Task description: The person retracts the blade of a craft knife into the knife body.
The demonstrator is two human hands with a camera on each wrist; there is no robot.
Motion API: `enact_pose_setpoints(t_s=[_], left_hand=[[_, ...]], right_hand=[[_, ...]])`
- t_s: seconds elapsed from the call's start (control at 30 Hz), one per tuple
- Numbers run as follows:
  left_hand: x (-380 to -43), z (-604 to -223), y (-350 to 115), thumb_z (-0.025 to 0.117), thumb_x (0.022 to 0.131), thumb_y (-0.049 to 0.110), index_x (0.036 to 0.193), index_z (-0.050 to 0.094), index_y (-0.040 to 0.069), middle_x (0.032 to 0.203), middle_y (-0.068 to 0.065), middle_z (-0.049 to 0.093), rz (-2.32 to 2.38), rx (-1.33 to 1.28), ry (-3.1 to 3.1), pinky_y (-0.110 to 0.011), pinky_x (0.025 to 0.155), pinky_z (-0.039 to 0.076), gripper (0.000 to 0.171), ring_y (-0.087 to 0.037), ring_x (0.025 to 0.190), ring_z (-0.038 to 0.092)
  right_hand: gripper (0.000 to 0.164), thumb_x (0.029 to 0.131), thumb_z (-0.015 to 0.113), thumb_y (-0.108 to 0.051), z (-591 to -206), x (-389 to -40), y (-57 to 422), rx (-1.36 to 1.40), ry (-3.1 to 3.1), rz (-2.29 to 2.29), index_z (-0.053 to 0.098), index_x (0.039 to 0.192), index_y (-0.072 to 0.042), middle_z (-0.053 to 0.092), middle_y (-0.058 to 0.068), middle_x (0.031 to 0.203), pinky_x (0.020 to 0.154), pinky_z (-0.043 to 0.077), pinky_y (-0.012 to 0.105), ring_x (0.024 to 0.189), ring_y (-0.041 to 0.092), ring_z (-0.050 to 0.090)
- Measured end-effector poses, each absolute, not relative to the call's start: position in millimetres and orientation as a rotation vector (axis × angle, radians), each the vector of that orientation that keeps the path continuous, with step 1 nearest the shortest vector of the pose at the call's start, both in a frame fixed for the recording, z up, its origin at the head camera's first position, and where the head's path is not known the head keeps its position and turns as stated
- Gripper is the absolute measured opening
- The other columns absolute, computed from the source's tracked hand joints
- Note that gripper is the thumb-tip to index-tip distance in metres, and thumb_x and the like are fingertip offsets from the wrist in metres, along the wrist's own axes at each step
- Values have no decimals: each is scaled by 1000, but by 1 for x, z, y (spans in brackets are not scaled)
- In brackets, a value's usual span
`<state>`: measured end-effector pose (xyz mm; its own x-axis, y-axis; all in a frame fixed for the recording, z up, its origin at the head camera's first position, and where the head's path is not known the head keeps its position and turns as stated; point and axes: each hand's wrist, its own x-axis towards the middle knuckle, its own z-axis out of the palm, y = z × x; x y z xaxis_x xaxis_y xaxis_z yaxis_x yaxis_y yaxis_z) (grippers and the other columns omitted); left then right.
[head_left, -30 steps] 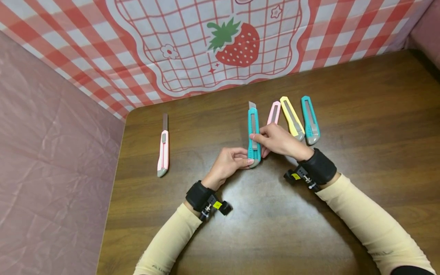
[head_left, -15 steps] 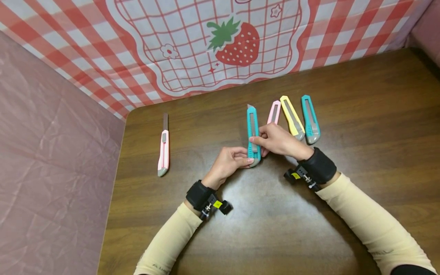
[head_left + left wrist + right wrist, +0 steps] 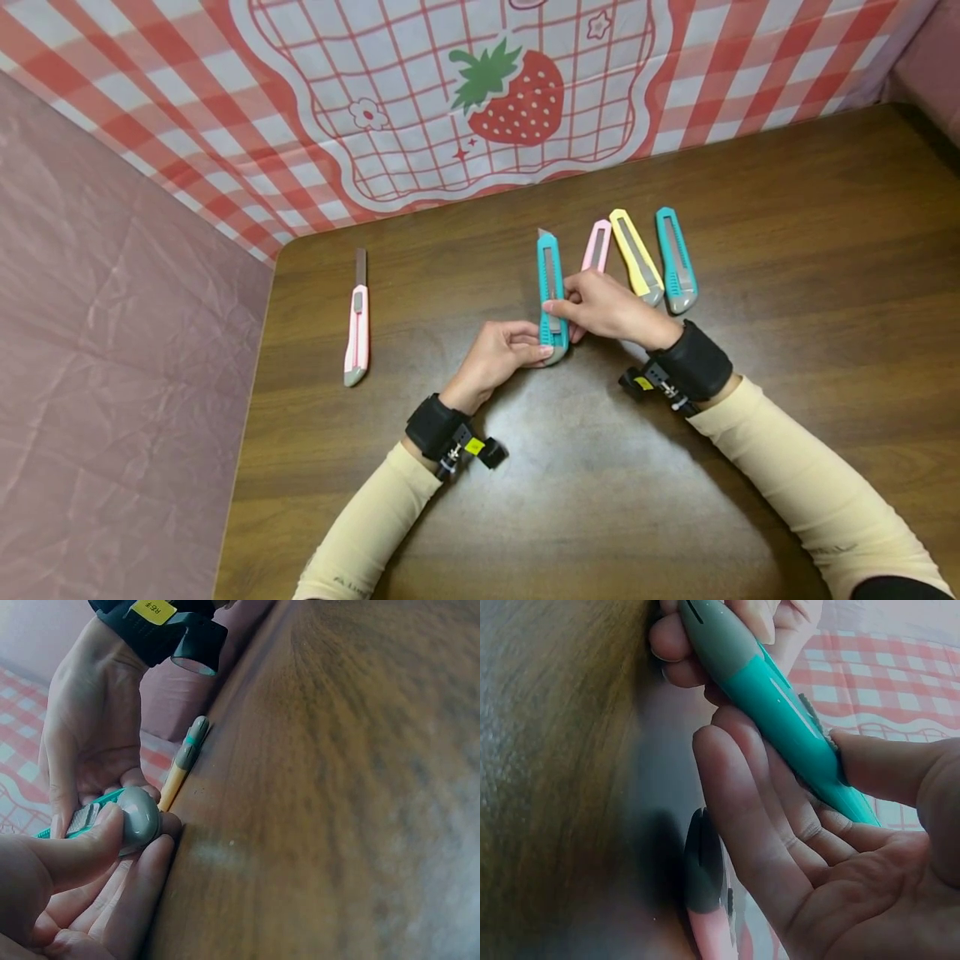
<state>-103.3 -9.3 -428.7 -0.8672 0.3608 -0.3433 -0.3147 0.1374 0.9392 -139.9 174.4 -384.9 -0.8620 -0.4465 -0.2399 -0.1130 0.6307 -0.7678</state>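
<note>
Holding the teal cutter (image 3: 551, 279) with both hands, a little beyond the middle of the table (image 3: 480, 517), aiming its nose toward twelve o'clock. Not telling for certain whether resting on the surface or lifted just off it.

Showing only a blade tip (image 3: 542, 233) past the nose now; a second ago, showing a clear length of steel there. Reading this as a drawing-in of the blade: nearly housing it, yet leaving the point exposed, so probably calling for care at the twelve o'clock end.

With the left hand (image 3: 495, 354), at eight o'clock, pinching the grey end cap (image 3: 142, 817); bracing the handle, by judgement. With the right hand (image 3: 611, 307), at three o'clock, pinching the body between thumb and fingers, setting the thumb against the ridged slider (image 3: 808, 711).

Farther out, between one and two o'clock, seeing a pink cutter (image 3: 597, 246), partly hidden by the right hand. Toward two, seeing a yellow cutter (image 3: 637, 257); slightly beyond, a second teal cutter (image 3: 677, 260). Well apart, near nine, finding a pink-and-white cutter (image 3: 357, 337), blade extended toward twelve. Beyond everything, at twelve, noting strawberry-print cloth (image 3: 517, 98).
</note>
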Motion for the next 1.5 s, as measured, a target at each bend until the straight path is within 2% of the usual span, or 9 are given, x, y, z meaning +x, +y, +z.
enact_pose_setpoints(t_s=[0.3,0.67,0.77,1.03,1.5], left_hand=[[-104,-431,-10,67,81,3,107,62,-7,101,-25,67,1809,27,1893,-27,74,59,28,-7,73,67],[-103,-430,-8,68,81,3,107,62,-6,100,-23,68,1817,32,1892,-28,73,60,28,-7,74,68],[-103,-430,-8,68,80,3,106,63,-6,101,-24,68,1804,37,1899,-28,73,60,28,-7,74,68],[-104,-431,-9,68,80,2,106,63,-5,100,-23,68,1787,37,1901,-27,73,60,27,-7,74,67],[-103,-430,-10,68,81,3,103,63,-5,96,-21,69,1796,19,1892,-29,74,60,24,-8,74,68]], right_hand=[[21,91,58,-24,-389,-141,174,-458,2425,-1140,59,95,-3,66,10,72,54,56,30,58,17,64],[23,92,56,-25,-390,-141,180,-467,2353,-1165,60,92,-2,65,12,61,49,56,35,50,21,63],[23,91,57,-26,-388,-141,181,-478,2383,-1105,59,91,-3,64,8,59,47,54,32,49,18,61],[25,90,58,-29,-385,-140,179,-480,2457,-980,56,90,-4,51,2,56,43,37,24,46,14,48],[24,88,61,-26,-386,-139,175,-492,2475,-945,53,89,-4,53,3,60,47,40,24,49,13,51]])
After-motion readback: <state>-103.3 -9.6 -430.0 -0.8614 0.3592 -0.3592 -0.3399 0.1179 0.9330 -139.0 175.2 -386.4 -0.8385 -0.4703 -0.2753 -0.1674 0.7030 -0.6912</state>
